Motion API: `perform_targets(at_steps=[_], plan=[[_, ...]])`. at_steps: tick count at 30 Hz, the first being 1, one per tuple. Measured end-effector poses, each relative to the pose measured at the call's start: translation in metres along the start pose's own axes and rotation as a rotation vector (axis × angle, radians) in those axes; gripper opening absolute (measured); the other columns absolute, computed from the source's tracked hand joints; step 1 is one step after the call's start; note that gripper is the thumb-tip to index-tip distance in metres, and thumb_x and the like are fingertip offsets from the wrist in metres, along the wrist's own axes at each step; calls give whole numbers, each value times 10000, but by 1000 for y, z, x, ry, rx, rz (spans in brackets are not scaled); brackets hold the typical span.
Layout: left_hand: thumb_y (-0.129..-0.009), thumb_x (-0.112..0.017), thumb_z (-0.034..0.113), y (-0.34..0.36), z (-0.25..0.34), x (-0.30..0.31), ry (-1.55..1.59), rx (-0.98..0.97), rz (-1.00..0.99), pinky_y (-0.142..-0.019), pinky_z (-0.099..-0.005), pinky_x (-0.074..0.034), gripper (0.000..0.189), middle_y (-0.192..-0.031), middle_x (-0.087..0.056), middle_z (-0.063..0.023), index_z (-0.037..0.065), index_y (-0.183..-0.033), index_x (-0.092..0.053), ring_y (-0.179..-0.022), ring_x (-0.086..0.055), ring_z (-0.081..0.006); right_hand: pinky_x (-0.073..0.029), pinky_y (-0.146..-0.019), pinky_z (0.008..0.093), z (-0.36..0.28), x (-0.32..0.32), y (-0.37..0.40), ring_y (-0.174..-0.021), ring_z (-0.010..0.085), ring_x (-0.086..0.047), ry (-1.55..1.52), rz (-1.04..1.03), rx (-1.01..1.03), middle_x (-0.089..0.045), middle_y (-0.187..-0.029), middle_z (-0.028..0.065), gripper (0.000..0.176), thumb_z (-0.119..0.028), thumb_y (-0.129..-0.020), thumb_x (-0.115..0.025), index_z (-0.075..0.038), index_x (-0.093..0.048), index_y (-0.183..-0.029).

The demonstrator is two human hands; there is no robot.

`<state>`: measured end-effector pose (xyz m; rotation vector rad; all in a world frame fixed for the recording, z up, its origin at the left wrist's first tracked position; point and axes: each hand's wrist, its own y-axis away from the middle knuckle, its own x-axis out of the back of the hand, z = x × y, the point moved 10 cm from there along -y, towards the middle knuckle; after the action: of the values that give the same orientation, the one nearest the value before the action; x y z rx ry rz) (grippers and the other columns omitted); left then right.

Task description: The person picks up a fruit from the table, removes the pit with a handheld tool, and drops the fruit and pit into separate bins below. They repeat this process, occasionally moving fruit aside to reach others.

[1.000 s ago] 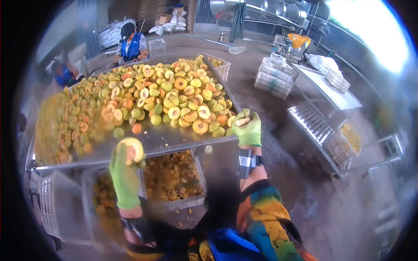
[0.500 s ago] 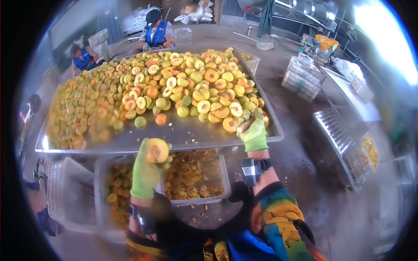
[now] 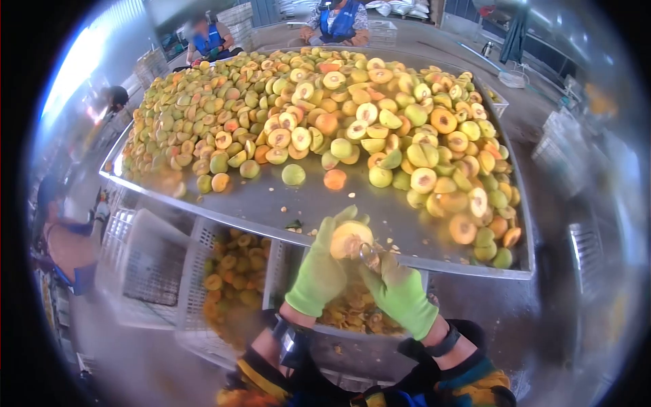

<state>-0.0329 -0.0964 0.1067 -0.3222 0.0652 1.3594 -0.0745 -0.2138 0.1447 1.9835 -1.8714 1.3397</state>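
My left hand [image 3: 317,273], in a green glove, holds a halved yellow peach [image 3: 347,237] with its cut face turned up. Close against that face is a small metal loop tool [image 3: 368,254], gripped in the gloved fingers of my right hand [image 3: 401,288]. Both hands meet just over the near edge of a metal table [image 3: 305,203]. Heaped on the table is a large pile of peach halves [image 3: 352,125], some cut side up and others skin side up. My right fingers partly hide the tool's handle.
Below the table edge stand a crate of peach halves [image 3: 237,271] and a bin of peach scraps [image 3: 359,308]. An white crate [image 3: 152,258] is at the left. Co-workers in blue vests [image 3: 339,22] sit across the table; another person [image 3: 71,237] is at the left.
My right hand has come from the pile's right side to meet my left hand. The peach half has moved up to the table edge, and the loop tool now shows. The view has shifted.
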Motion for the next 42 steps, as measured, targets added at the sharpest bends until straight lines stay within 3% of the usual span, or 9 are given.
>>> perform_targets(at_steps=[7,13,15,21,25,29,31,35,42], plan=[[-1012,-392,526,10,-36,-3,596,308,152,-1025,-386,-439,630,-1261,-573,-184,-16,-1323,-467,-1134,-566,-241,-470,-488,425,2,-16,0,-512,344,-604,100,-45,-109,-592,-588,141,252,-256,-922,-638,-37,-535,-855],[-1040,-352,437,16,-16,11,-208,61,212,-923,-342,-507,552,-1136,-629,-153,-44,-1240,-532,-1007,-620,-207,-436,-464,356,5,-28,13,-496,284,-574,-2,-152,-234,-578,-651,145,178,-149,-911,-628,11,-579,-975],[-1007,-477,383,23,-32,13,371,210,363,-908,-375,-524,490,-1113,-644,-187,-61,-1203,-537,-971,-641,-262,-413,-493,309,-39,-42,24,-588,216,-546,593,-234,369,-563,-747,113,221,-104,-869,-601,1,-595,-1063],[-994,-496,350,20,-28,7,211,292,331,-787,-351,-555,443,-1050,-676,-172,-57,-1117,-620,-857,-659,-234,-411,-542,297,-21,-64,46,-778,182,-517,654,-131,444,-549,-832,43,380,-108,-841,-561,-6,-590,-1206],[-971,-534,333,16,-32,-2,270,331,171,-722,-326,-544,428,-1029,-682,-157,-48,-1143,-625,-804,-661,-223,-465,-577,379,21,-55,38,-638,290,-624,-561,-665,-599,-601,-699,163,226,-196,-934,-580,11,-603,-1022],[-965,-545,324,15,-35,-6,258,320,147,-721,-317,-533,416,-1006,-687,-142,-52,-1110,-644,-798,-658,-213,-478,-620,368,26,-61,46,-695,273,-622,-425,-683,-477,-618,-782,140,213,-176,-908,-584,-10,-602,-1040],[-976,-553,226,17,-35,-1,-254,366,148,-733,-274,-511,305,-957,-698,-76,-32,-1069,-687,-821,-632,-133,-482,-671,331,14,-56,47,-741,241,-602,-184,-398,7,-602,-821,112,203,-156,-880,-576,-37,-595,-1044],[-945,-578,183,20,-54,-29,193,521,-158,-719,-269,-504,264,-934,-703,-56,-38,-1007,-708,-805,-636,-126,-429,-437,249,36,-66,78,-524,131,-545,-1043,-921,-872,-579,-735,40,343,-378,-969,-546,-56,-575,-1082],[-894,-602,223,18,-76,-34,-518,390,-462,-730,-299,-522,283,-864,-726,-100,-28,-941,-725,-789,-657,-148,-383,-373,230,28,-64,69,-464,91,-499,-792,-898,-563,-560,-687,19,474,-520,-968,-496,-70,-603,-1069]])
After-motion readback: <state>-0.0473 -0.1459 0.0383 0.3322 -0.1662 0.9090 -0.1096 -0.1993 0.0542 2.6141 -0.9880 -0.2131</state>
